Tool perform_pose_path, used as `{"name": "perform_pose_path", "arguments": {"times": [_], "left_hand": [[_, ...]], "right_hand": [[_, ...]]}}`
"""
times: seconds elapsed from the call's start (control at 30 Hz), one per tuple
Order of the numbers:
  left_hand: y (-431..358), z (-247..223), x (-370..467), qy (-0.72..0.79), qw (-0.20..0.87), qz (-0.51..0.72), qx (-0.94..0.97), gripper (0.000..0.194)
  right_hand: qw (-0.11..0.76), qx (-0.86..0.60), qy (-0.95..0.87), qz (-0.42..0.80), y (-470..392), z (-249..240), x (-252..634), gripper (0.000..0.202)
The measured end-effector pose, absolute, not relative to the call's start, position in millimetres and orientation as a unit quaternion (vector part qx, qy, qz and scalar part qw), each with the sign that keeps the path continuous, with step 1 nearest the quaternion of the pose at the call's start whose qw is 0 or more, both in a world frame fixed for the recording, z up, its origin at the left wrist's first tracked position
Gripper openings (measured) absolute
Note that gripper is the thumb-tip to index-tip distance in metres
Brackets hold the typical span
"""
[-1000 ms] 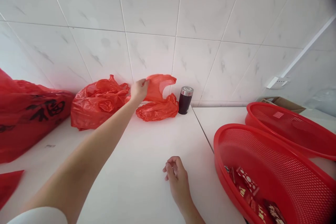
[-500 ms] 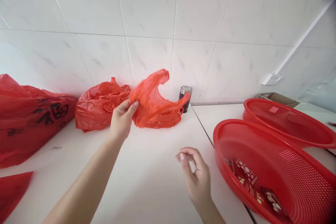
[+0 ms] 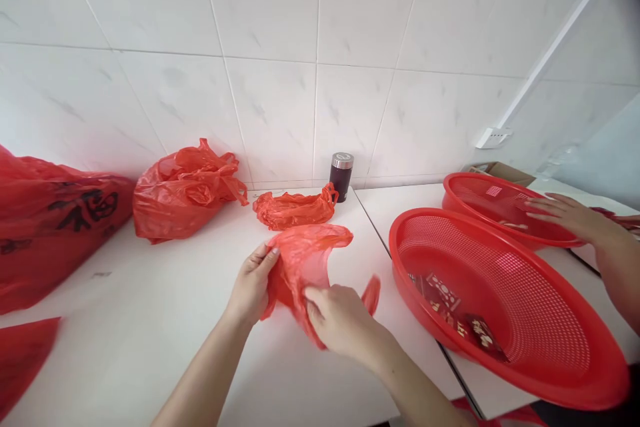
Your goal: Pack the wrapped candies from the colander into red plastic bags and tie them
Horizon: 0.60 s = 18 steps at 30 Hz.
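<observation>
A thin red plastic bag [image 3: 300, 263] with loop handles is stretched between my two hands over the white table. My left hand [image 3: 256, 283] pinches its left edge between thumb and fingers. On the bag's right side, near the handle opening, my right hand [image 3: 340, 320] is closed on the film. One handle sticks out past my right knuckles. Just behind lies a flattened bundle of red plastic bags [image 3: 295, 210], apart from both hands. Some of my right fingers are hidden by the hand itself.
Right of my hands stands a large red mesh basket [image 3: 555, 300] with several small dark-red packets [image 3: 481, 333] inside. Another person's hand [image 3: 565, 217] reaches over a second red basket [image 3: 460, 197]. A dark tumbler [image 3: 341, 179] and full red bags [image 3: 170, 203] stand by the wall.
My left hand has brought the bag down and nearer. My right hand, empty before, has taken hold of the bag's other side. Another person's hand has appeared over the far basket.
</observation>
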<state>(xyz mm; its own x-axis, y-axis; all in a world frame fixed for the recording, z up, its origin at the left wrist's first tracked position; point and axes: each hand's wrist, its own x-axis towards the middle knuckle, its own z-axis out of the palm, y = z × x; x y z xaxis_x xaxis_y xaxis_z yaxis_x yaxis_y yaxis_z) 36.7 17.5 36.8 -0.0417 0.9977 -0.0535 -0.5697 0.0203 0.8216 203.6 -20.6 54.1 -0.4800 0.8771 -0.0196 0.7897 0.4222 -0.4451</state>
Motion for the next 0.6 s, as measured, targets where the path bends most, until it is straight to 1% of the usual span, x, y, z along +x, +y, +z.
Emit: {"name": "perform_pose_path", "arguments": {"times": [0.07, 0.13, 0.2, 0.27, 0.37, 0.4, 0.47, 0.5, 0.53, 0.57, 0.6], "left_hand": [[21.0, 35.4, 35.5, 0.361, 0.591, 0.662, 0.286, 0.016], [26.7, 33.1, 28.1, 0.377, 0.579, 0.671, 0.271, 0.013], [34.8, 29.4, 14.5, 0.403, 0.562, 0.677, 0.251, 0.009], [42.5, 26.5, -2.6, 0.435, 0.528, 0.692, 0.230, 0.014], [39.7, 32.9, -20.1, 0.479, 0.463, 0.714, 0.215, 0.022], [32.2, 39.2, -19.6, 0.489, 0.427, 0.726, 0.227, 0.023], [7.6, 56.9, -5.4, 0.491, 0.309, 0.751, 0.315, 0.026], [-7.3, 66.8, 8.2, 0.479, 0.190, 0.744, 0.426, 0.028], [-22.0, 76.1, 25.1, 0.439, 0.076, 0.709, 0.547, 0.028], [-34.6, 83.9, 43.9, 0.382, 0.010, 0.640, 0.666, 0.027], [-43.7, 89.4, 62.8, 0.326, -0.016, 0.538, 0.777, 0.027]], "right_hand": [[0.007, -0.471, -0.852, 0.229, -24.1, 48.3, 206.7, 0.021], [-0.059, -0.484, -0.839, 0.240, -24.0, 41.8, 211.8, 0.020], [-0.080, -0.527, -0.816, 0.224, -21.6, 36.6, 219.7, 0.022], [-0.078, -0.570, -0.793, 0.200, -19.4, 35.1, 230.2, 0.026], [-0.066, -0.611, -0.768, 0.180, -18.5, 39.2, 246.0, 0.023], [-0.062, -0.619, -0.763, 0.175, -18.6, 41.4, 249.6, 0.023], [-0.057, -0.626, -0.760, 0.166, -18.6, 45.7, 252.7, 0.023], [-0.056, -0.626, -0.761, 0.160, -18.4, 48.0, 252.0, 0.021], [-0.057, -0.625, -0.763, 0.155, -18.1, 50.4, 250.2, 0.017], [-0.058, -0.622, -0.766, 0.148, -17.8, 53.2, 247.7, 0.014], [-0.059, -0.620, -0.770, 0.141, -17.6, 56.3, 244.9, 0.012]]}}
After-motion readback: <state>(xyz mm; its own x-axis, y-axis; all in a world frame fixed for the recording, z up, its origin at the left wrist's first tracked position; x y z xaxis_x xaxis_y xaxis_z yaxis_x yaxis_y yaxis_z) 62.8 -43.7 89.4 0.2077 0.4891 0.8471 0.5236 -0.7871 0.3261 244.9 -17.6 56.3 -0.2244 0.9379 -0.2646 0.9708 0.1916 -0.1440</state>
